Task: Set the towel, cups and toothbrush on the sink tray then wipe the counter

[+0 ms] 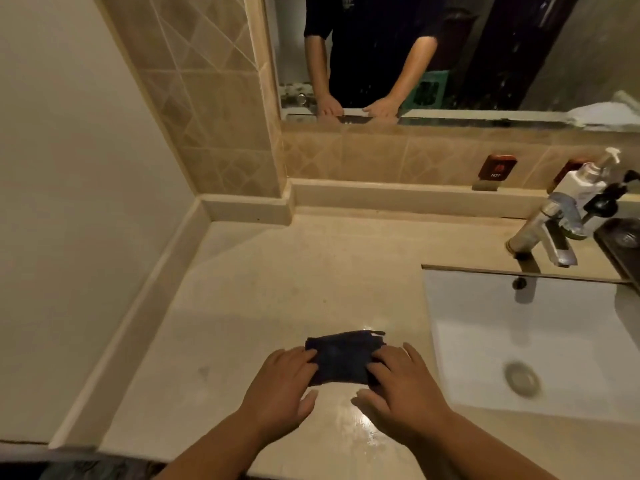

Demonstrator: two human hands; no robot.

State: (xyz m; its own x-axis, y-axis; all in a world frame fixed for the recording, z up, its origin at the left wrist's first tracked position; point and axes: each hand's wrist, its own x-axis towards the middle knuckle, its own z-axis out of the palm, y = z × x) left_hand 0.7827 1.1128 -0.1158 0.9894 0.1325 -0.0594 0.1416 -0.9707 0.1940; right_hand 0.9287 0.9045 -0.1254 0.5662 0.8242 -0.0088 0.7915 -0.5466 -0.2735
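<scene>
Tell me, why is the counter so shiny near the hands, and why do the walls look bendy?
In the head view, light glares off a wet-looking patch of counter between the left hand and right hand, which press a dark cloth. The wide-angle lens bends straight edges. The sink drain looks smeared with blur, and the room is dim and yellowish.

A dark matt cloth [341, 358] lies on the glossy, wet-looking stone desk [277, 278]; right, smooth white basin [519, 334], shiny metal tap [550, 230].
</scene>
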